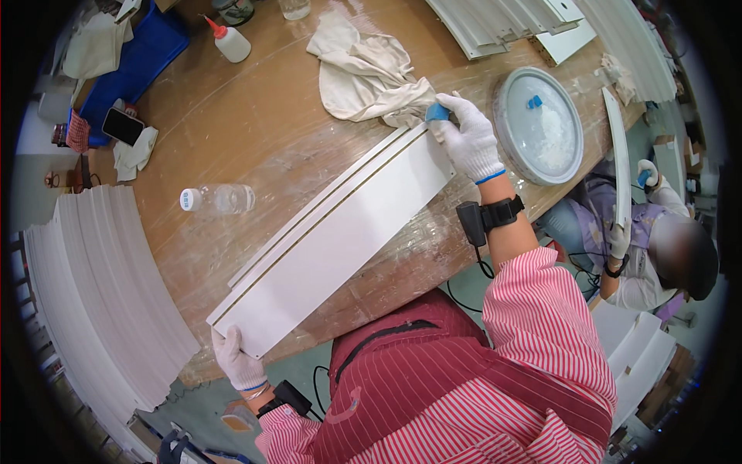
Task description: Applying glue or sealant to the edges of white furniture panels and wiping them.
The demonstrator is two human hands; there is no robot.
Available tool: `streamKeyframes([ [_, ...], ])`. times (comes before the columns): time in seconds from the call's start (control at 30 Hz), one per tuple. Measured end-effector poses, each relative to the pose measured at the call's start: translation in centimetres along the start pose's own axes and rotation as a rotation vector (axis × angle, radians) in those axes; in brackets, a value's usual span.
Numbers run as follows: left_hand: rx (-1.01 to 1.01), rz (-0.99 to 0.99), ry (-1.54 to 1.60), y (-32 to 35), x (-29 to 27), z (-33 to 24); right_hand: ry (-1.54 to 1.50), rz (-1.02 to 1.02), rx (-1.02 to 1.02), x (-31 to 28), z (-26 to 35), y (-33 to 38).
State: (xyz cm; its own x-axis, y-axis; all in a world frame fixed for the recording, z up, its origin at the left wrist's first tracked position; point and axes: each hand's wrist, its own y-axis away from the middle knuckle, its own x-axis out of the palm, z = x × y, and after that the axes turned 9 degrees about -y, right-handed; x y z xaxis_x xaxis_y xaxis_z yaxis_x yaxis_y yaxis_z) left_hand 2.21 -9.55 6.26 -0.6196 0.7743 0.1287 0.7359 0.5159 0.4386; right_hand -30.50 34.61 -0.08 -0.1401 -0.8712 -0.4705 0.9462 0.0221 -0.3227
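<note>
A long white panel [332, 247] with a narrow brown groove along its far side lies slantwise on the table before me. In a white knit glove, my left hand [237, 360] grips its near left corner, the thumb on top and the other fingers partly hidden. My right hand [468, 141], also gloved, pinches a small blue block [437, 113] at the far right end of the panel. A crumpled cream cloth [359, 73] lies just beyond that end. Right of my right hand sits a round pale lid or tray [505, 116] holding white powdery stuff and a blue piece [535, 101].
Curved stacks of white panels [104, 286] stand at the left, with more panels [502, 23] at the far right. A clear bottle [224, 199], a red-tipped squeeze bottle [232, 44], a phone [123, 125] and a blue bin [147, 50] are on the table. A co-worker [649, 255] holds a white strip at right.
</note>
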Motion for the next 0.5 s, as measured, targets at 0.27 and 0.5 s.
streamKeyframes([
  [0.27,0.017,0.01,-0.013,0.22,-0.31,-0.17,0.088,0.098,-0.052,0.04,0.73,-0.28],
  [0.5,0.042,0.002,-0.004,0.54,0.06,-0.35,0.255,0.048,-0.058,0.1,0.97,-0.15],
])
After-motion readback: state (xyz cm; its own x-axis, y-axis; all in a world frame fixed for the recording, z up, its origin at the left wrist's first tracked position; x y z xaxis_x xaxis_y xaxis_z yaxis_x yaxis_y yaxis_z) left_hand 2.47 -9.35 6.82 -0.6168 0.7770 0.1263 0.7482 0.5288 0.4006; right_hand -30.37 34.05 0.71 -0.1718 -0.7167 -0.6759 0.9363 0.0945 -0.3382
